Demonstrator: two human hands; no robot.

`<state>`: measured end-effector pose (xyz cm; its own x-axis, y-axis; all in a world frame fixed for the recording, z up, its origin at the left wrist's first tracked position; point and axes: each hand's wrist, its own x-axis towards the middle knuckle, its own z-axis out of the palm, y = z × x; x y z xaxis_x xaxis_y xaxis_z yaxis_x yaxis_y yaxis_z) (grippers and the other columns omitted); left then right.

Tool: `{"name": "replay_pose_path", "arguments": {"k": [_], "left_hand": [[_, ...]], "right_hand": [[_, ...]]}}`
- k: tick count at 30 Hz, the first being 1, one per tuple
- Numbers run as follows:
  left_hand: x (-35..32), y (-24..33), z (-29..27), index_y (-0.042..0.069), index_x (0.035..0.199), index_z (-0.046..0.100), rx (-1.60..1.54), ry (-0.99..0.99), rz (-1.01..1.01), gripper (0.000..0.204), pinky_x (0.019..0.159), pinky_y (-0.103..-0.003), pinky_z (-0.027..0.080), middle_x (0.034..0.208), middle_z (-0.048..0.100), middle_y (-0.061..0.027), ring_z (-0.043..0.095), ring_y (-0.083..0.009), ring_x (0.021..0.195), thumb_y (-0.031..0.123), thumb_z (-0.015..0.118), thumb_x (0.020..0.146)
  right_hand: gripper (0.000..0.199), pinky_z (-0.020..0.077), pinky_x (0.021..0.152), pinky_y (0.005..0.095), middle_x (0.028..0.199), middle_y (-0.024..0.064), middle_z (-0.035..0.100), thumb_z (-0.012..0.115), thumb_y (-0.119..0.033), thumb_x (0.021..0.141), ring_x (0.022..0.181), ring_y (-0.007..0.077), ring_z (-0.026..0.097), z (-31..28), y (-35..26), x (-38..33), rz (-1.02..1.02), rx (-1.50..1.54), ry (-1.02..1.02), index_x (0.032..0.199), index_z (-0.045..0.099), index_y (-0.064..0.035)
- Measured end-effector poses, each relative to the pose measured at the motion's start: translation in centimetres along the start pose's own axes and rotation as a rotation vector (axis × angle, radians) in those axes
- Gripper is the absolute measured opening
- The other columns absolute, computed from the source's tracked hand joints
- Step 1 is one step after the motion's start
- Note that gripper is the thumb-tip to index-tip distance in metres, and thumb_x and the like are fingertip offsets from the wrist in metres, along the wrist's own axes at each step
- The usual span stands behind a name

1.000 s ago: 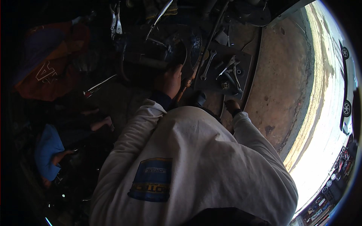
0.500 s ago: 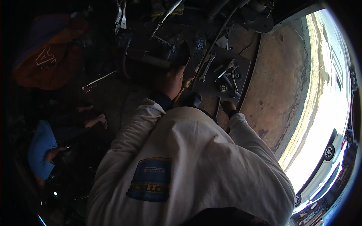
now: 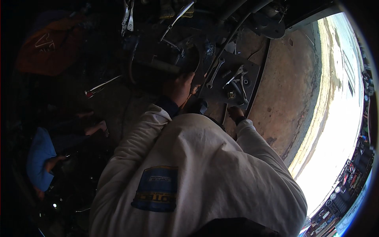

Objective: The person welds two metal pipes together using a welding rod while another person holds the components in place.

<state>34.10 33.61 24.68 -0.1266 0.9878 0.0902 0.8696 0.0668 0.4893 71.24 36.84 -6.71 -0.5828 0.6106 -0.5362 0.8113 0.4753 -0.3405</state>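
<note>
While crouched over dark metal plate [image 3: 221, 89] on floor, left hand [image 3: 179, 89] curled on black machine part [image 3: 162, 59] at plate's left edge; right hand [image 3: 235, 113] near edge, fingers unclear. Likely heavy, rigid, greasy; grip rim

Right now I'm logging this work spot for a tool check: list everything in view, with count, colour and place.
Metal plate: one, dark grey, on the floor, top centre.
Wrenches: at least two, silvery, on the plate.
Pliers: one pair, silvery, top left.
Machine part: one, dark, at the left hand.
Orange cloth: one, upper left.
Another person: one, blue top, left edge.
Left hand: against the machine part, grip unclear.
Right hand: by the plate's near edge, mostly hidden.
</note>
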Motion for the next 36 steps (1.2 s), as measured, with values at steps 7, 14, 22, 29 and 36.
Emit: {"name": "replay_pose_path", "arguments": {"k": [7,14,22,29,36], "left_hand": [[0.2,0.4,-0.9,0.012,0.117,0.059,0.017,-0.028,0.004,0.029,0.070,-0.043,0.054,0.103,0.066,-0.0132,0.065,-0.0344,0.084,0.015,0.058,0.089],[0.1,0.2,-0.8,0.014,0.116,0.059,-0.022,-0.008,0.019,0.028,0.068,-0.044,0.054,0.102,0.067,-0.0132,0.066,-0.0343,0.083,0.015,0.059,0.088],[-0.1,-0.5,-0.4,0.012,0.115,0.061,-0.020,-0.032,0.013,0.027,0.071,-0.042,0.054,0.103,0.067,-0.0134,0.066,-0.0338,0.086,0.012,0.059,0.089],[0.1,0.2,-1.2,0.010,0.116,0.061,-0.009,-0.070,-0.003,0.026,0.074,-0.043,0.053,0.105,0.066,-0.0141,0.065,-0.0347,0.090,0.012,0.058,0.090],[0.3,-0.6,0.1,0.014,0.113,0.059,-0.003,0.040,0.099,0.023,0.063,-0.043,0.055,0.097,0.067,-0.0103,0.066,-0.0341,0.078,0.015,0.051,0.091]], "right_hand": [[0.021,0.0519,0.069,0.0320,0.093,0.0039,0.064,0.057,-0.012,0.084,0.087,0.0187,0.065,-0.8,-0.8,-0.3,-0.083,-0.147,0.096,0.105,0.059,-0.0078],[0.016,0.0534,0.066,0.0324,0.090,0.0059,0.066,0.056,-0.010,0.087,0.077,0.0181,0.066,-3.0,-2.6,-0.2,-0.093,0.262,0.090,0.100,0.064,-0.0038],[0.019,0.0538,0.065,0.0314,0.092,0.0095,0.066,0.054,-0.006,0.087,0.076,0.0184,0.066,-6.9,-5.2,-1.3,-0.170,-0.094,-0.007,0.100,0.067,-0.0066],[0.021,0.0539,0.066,0.0317,0.092,0.0102,0.067,0.054,-0.006,0.087,0.078,0.0210,0.066,-7.0,-5.2,-2.1,-0.183,-0.082,0.071,0.102,0.068,-0.0065],[0.026,0.0508,0.065,0.0326,0.086,0.0098,0.067,0.060,-0.021,0.087,0.075,0.0199,0.064,-3.2,-2.8,-1.2,0.078,0.561,0.096,0.099,0.067,0.0006]]}}
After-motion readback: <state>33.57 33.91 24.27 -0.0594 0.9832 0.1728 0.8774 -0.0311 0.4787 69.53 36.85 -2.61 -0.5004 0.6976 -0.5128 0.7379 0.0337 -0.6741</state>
